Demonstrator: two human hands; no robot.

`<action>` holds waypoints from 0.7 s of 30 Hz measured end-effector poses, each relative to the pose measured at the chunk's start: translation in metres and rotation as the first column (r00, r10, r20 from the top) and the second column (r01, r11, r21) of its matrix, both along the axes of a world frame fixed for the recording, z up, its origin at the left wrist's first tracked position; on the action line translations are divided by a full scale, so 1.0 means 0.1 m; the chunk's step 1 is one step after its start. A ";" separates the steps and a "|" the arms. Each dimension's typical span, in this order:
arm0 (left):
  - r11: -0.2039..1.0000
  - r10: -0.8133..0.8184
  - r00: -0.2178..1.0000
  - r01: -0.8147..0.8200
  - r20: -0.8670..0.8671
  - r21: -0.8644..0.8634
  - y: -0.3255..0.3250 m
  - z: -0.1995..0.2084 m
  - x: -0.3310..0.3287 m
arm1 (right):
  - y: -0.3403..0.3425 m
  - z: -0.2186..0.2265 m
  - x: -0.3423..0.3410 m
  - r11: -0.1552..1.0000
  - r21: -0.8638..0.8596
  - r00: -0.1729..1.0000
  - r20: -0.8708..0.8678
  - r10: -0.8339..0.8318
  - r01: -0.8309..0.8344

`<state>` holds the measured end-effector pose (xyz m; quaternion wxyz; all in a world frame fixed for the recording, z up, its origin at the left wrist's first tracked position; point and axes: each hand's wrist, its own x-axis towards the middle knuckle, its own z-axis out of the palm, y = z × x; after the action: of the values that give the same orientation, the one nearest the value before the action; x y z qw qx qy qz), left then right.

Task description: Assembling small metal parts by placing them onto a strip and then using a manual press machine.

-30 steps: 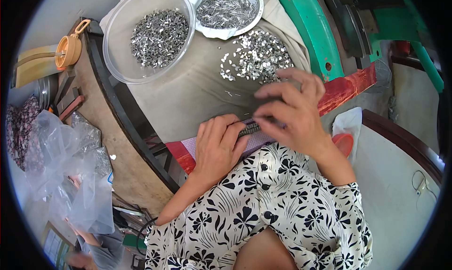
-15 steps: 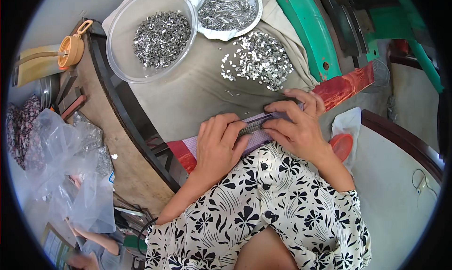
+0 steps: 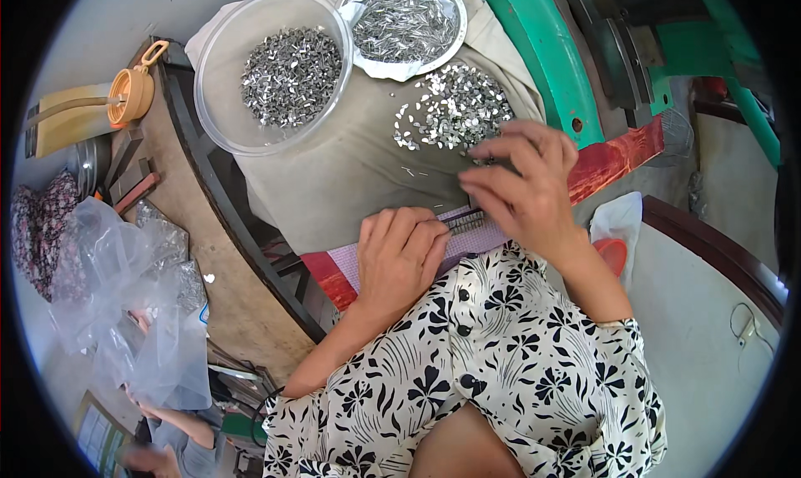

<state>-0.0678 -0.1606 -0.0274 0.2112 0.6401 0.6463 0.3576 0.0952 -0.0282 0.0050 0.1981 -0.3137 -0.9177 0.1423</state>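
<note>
My left hand (image 3: 400,249) is closed, its curled fingers on the left end of a dark, narrow slotted strip (image 3: 465,223); the part under the fingers is hidden. That strip lies on a purple checked cloth (image 3: 344,259) close to my body. Lifted over the strip's right end, my right hand (image 3: 534,190) is open, thumb and forefinger apart, with nothing visible between them. Beyond its fingertips spreads a loose pile of small, flat silvery metal pieces (image 3: 463,111). A few thin metal pins (image 3: 415,173) lie on the grey-brown cloth between the pile and the strip.
A clear round tub (image 3: 203,103) of short metal pieces stands at the far left of the cloth. Beside it is a lined bowl (image 3: 461,40) of thin metal pins. A green machine frame (image 3: 551,61) rises at the right. Plastic bags (image 3: 117,294) and another person (image 3: 179,436) are at left.
My right hand has come off the slotted strip and moved up and slightly away toward the metal pieces, its fingers parting. My left hand stays at the strip's left end, fingers more curled.
</note>
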 end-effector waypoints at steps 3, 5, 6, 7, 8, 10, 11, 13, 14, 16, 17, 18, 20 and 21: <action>0.999 0.001 1.000 -0.001 0.005 -0.033 -0.02 0.03 0.00 | 0.14 -0.05 -0.21 0.999 0.017 0.998 -0.053 0.043 -0.042; 0.999 -0.006 1.000 0.006 -0.007 -0.048 -0.01 0.04 0.00 | 0.20 -0.08 -0.35 0.997 0.012 0.996 -0.053 0.072 -0.072; 0.998 -0.015 1.000 0.014 -0.021 -0.061 0.00 0.05 -0.01 | 0.23 -0.12 -0.41 0.996 0.008 0.995 -0.047 0.085 -0.085; 0.997 -0.033 0.999 0.030 -0.038 -0.068 0.00 0.06 -0.01 | 0.26 -0.13 -0.45 0.996 -0.005 0.996 0.005 0.087 -0.087; 0.997 -0.032 0.999 0.029 -0.038 -0.073 0.00 0.05 -0.01 | 0.28 -0.14 -0.47 0.996 -0.009 0.996 0.003 0.088 -0.088; 0.998 -0.032 0.997 0.029 -0.065 -0.056 -0.02 0.03 -0.02 | 0.31 -0.14 -0.50 0.996 -0.008 0.996 -0.013 0.092 -0.092; 0.998 -0.033 0.997 0.030 -0.065 -0.060 -0.03 0.03 -0.03 | 0.32 -0.14 -0.48 0.996 -0.025 0.997 -0.010 0.080 -0.080; 0.998 -0.025 0.997 0.020 -0.077 -0.062 -0.07 0.04 -0.07 | 0.30 -0.17 -0.43 0.996 -0.020 0.996 -0.026 0.084 -0.085; 0.998 -0.024 0.997 0.019 -0.077 -0.064 -0.09 0.05 -0.08 | 0.29 -0.17 -0.40 0.996 -0.012 0.995 -0.043 0.092 -0.093; 0.997 -0.022 0.997 0.017 -0.070 -0.077 -0.10 0.06 -0.11 | 0.20 -0.10 -0.29 0.996 -0.037 0.996 -0.043 0.084 -0.086; 0.997 -0.018 0.997 0.013 -0.072 -0.080 -0.11 0.08 -0.11 | 0.13 -0.06 -0.23 0.995 -0.061 0.996 -0.044 0.078 -0.081; 0.997 -0.016 0.999 0.012 -0.050 -0.078 -0.10 0.09 -0.11 | 0.06 -0.03 -0.16 0.992 -0.095 0.995 -0.058 0.083 -0.088; 0.997 -0.013 1.000 0.011 -0.028 -0.074 -0.10 0.09 -0.11 | -0.10 0.03 0.00 0.984 -0.149 0.995 -0.043 0.095 -0.100; 0.998 -0.014 0.999 0.012 -0.032 -0.065 -0.10 0.08 -0.10 | -0.18 0.02 0.07 0.981 -0.162 0.994 -0.019 0.107 -0.108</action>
<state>-0.0774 -0.1702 -0.0191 0.2236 0.6431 0.6566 0.3246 0.1020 -0.0460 0.0065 0.1684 -0.2781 -0.9176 0.2289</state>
